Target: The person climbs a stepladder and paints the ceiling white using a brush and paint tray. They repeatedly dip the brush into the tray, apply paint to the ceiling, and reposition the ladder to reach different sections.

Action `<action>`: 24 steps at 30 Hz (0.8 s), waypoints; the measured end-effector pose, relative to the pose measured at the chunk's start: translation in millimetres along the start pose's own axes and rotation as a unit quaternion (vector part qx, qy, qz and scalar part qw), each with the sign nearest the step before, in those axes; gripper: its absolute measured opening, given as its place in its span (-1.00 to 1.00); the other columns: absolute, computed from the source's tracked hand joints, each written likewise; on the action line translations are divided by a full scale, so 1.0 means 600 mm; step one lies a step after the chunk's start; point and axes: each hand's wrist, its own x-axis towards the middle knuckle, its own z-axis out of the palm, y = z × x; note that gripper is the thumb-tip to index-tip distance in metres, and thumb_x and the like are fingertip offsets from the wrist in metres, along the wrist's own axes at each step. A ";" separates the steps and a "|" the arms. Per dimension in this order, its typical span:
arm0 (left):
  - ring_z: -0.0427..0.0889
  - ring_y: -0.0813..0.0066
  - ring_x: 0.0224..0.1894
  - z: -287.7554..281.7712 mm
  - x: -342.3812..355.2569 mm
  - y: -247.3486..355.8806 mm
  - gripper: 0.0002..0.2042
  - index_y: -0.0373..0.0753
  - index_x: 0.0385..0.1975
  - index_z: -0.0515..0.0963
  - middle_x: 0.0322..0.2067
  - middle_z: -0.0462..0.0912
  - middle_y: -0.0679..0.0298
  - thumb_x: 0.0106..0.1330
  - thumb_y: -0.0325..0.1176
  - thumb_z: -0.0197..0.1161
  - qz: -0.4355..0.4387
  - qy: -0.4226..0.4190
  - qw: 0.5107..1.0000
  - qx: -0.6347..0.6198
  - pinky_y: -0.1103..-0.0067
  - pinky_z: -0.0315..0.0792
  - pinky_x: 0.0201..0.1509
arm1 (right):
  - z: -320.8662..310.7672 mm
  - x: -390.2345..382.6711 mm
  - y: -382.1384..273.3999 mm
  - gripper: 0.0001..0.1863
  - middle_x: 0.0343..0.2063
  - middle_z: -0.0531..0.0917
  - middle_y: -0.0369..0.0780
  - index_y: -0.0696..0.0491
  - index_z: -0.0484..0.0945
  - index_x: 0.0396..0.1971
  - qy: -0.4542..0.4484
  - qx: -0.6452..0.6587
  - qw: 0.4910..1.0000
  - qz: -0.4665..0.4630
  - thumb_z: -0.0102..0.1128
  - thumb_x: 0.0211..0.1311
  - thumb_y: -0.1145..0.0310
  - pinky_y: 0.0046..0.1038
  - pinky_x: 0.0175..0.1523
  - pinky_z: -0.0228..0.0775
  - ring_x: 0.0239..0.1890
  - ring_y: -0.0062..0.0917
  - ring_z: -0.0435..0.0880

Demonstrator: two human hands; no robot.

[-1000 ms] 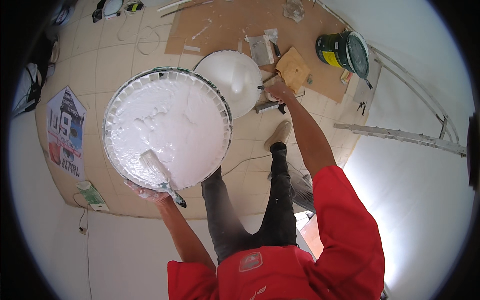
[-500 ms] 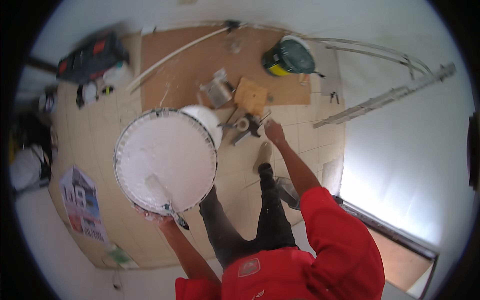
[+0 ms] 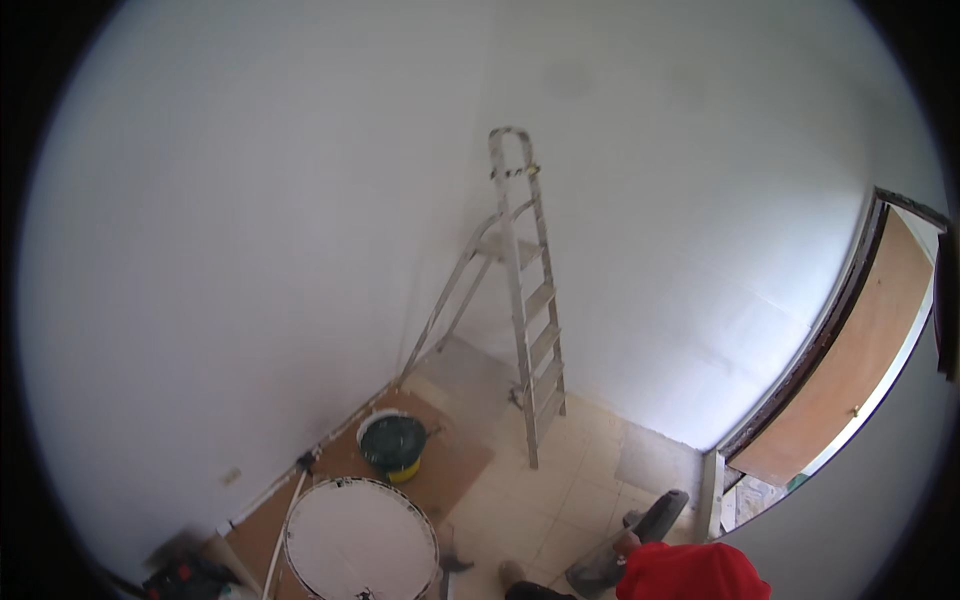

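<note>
A large round bucket (image 3: pixel 361 537) of smooth white paste fills the lower left, its rim smeared. A small dark piece of a tool shows at its near edge, cut off by the frame. My left hand is out of view below. At the lower right, my right hand (image 3: pixel 627 543) shows just beyond the red sleeve (image 3: pixel 692 572), small and partly covered. It is nearest a long dark grey object (image 3: pixel 655 524) on the floor, whose kind I cannot make out. Whether the hand touches it, and how its fingers are set, cannot be told.
A paint-spattered stepladder (image 3: pixel 540 330) stands open in the corner. A green and yellow bucket (image 3: pixel 392 446) rests on brown floor covering (image 3: pixel 455 462). A pale pole (image 3: pixel 284 535) lies along the left. A wooden door (image 3: pixel 850 360) is at the right, a dark red-marked case (image 3: pixel 190 577) lower left.
The view has swung up and right, bringing the whole ladder and door in. My left hand has left the picture; my right hand now appears by the dark grey object.
</note>
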 end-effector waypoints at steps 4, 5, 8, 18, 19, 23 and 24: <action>0.34 -0.02 0.30 0.234 0.000 0.091 -0.25 -0.24 0.36 0.22 0.32 0.26 -0.05 0.33 0.20 0.07 -0.109 -0.107 0.971 -0.186 0.06 0.33 0.30 | -0.085 -0.005 0.101 -0.82 -0.41 0.76 -0.26 -0.11 0.75 -0.42 -0.078 -0.086 0.991 -0.059 0.23 0.13 0.16 -0.32 -0.31 0.56 -0.27 -0.38 0.77; 0.34 -0.02 0.30 0.286 0.000 0.109 -0.25 -0.24 0.36 0.22 0.33 0.26 -0.04 0.34 0.20 0.07 -0.136 -0.132 0.955 -0.227 0.07 0.33 0.30 | -0.114 0.017 0.123 -0.82 -0.42 0.76 -0.29 -0.13 0.75 -0.42 -0.075 -0.100 0.990 -0.070 0.24 0.14 0.15 -0.35 -0.35 0.54 -0.28 -0.41 0.78; 0.34 0.00 0.30 0.425 -0.001 0.142 -0.26 -0.23 0.36 0.22 0.33 0.27 -0.02 0.35 0.21 0.04 -0.200 -0.196 0.904 -0.322 0.08 0.32 0.31 | -0.198 0.124 0.182 -0.82 -0.43 0.77 -0.32 -0.16 0.75 -0.43 0.038 -0.065 0.996 -0.046 0.23 0.18 0.12 -0.33 -0.40 0.50 -0.30 -0.47 0.78; 0.34 0.06 0.31 0.651 0.018 0.147 -0.29 -0.22 0.37 0.21 0.34 0.28 0.06 0.42 0.21 -0.05 -0.296 -0.275 0.809 -0.427 0.13 0.30 0.34 | -0.445 0.262 0.270 -0.77 -0.61 0.67 -0.33 0.01 0.68 -0.49 0.235 0.474 0.841 0.111 0.25 0.26 0.19 -0.43 -0.48 0.48 -0.60 -0.54 0.66; 0.34 0.06 0.31 0.670 0.025 0.151 -0.29 -0.22 0.37 0.20 0.34 0.28 0.07 0.42 0.21 -0.06 -0.296 -0.283 0.804 -0.430 0.13 0.30 0.34 | -0.467 0.250 0.260 -0.79 -0.59 0.66 -0.35 0.01 0.67 -0.47 0.259 0.577 0.764 0.126 0.27 0.25 0.20 -0.44 -0.47 0.48 -0.58 -0.56 0.65; 0.35 0.08 0.31 0.721 0.036 0.186 -0.33 -0.21 0.37 0.21 0.34 0.29 0.11 0.46 0.19 -0.11 -0.315 -0.291 0.802 -0.416 0.16 0.29 0.35 | -0.470 0.199 0.213 -0.86 -0.54 0.63 -0.44 -0.08 0.68 -0.37 0.135 0.783 0.579 0.182 0.34 0.19 0.19 -0.47 -0.40 0.46 -0.49 -0.66 0.61; 0.35 0.09 0.30 0.729 0.032 0.198 -0.35 -0.20 0.37 0.22 0.34 0.30 0.13 0.48 0.17 -0.14 -0.328 -0.283 0.805 -0.405 0.17 0.29 0.34 | -0.447 0.186 0.202 -0.87 -0.56 0.61 -0.46 -0.09 0.68 -0.38 0.096 0.803 0.551 0.206 0.35 0.18 0.19 -0.48 -0.41 0.45 -0.52 -0.69 0.59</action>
